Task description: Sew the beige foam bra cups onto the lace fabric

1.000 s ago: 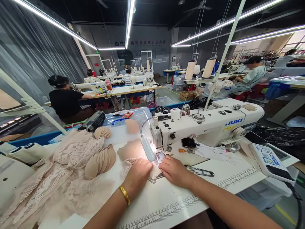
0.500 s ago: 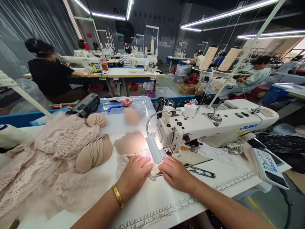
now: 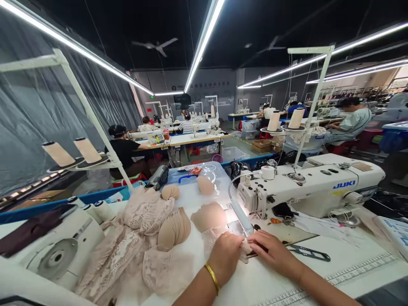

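My left hand has its fingers pressed together on pale pink lace fabric under a sewing machine. Closed too, my right hand pinches the right side of the same fabric, close to the left fingertips. A small lit lamp on a bent neck hangs over the fingers and hides the needle area. Beige bra pads lie just behind the lace. Left of them stands a fanned stack of bra pads, beside a heap of lace pieces.
A metal slotted plate lies right of my right hand, above ruler markings on the table. Behind is a translucent plastic lid. Thread cones stand on a rack. Another machine head is at left. Several people sit at machines beyond.
The camera view has tilted up and turned left, so the hands and machine appear lower and farther right. Both hands stay on the lace by the lamp.
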`<state>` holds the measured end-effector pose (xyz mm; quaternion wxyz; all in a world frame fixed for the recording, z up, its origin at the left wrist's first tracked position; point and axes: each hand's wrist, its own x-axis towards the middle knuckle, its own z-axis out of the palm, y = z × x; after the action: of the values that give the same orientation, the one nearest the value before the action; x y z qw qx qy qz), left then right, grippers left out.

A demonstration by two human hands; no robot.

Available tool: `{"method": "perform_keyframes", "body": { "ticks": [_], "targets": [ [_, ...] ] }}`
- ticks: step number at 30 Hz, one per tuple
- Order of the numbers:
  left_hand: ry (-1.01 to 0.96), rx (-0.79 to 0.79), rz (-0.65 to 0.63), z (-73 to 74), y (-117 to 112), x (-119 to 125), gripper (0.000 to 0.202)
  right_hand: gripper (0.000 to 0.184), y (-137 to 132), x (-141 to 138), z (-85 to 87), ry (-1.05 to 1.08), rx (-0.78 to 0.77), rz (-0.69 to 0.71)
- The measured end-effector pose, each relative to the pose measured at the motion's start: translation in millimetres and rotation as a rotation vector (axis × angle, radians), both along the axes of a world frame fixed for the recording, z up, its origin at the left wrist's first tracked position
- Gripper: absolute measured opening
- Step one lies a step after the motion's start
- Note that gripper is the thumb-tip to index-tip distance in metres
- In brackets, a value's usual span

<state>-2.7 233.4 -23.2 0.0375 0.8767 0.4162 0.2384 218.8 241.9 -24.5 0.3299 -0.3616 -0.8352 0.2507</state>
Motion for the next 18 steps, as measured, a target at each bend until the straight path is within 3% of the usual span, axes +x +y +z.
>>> {"method": "perform_keyframes", "body": {
  "ticks": [4,8,9,11,13,15,16,18],
  "targets": [
    [-0.058,0.034,-0.062,7.5,-7.1,1.2,0.021,0.047,-9.3,-12.0,-12.8,0.339,-0.394,0.01],
    [-0.232,0.028,-0.01,29.5,-26.5,5.6,0.036,0.061,-7.4,-24.5,-21.0,0.556,-0.548,0.01],
    [-0.324,-0.059,0.008,33.1,-33.7,7.6,0.032,0.064,-7.3,-27.0,-20.7,0.607,-0.577,-0.015],
    [-0.514,-0.431,-0.03,32.2,-49.9,11.8,0.03,0.069,-10.7,-31.2,-18.6,0.736,-0.642,-0.069],
    [-0.705,-0.911,-0.114,19.8,-66.1,15.6,0.051,0.07,-20.8,-34.5,-16.9,0.846,-0.704,-0.114],
    [-0.98,-1.237,-0.111,2.1,-80.3,18.6,0.067,0.072,-37.3,-36.8,-18.0,0.91,-0.729,-0.131],
    [-1.16,-1.297,-0.056,-5.7,-86.2,20.0,0.069,0.073,-47.6,-37.4,-19.8,0.928,-0.726,-0.124],
    [-1.54,-1.252,0.087,-15.2,-95.6,23.2,0.066,0.074,-70.5,-37.5,-25.8,0.947,-0.7,-0.096]
  ]
}}
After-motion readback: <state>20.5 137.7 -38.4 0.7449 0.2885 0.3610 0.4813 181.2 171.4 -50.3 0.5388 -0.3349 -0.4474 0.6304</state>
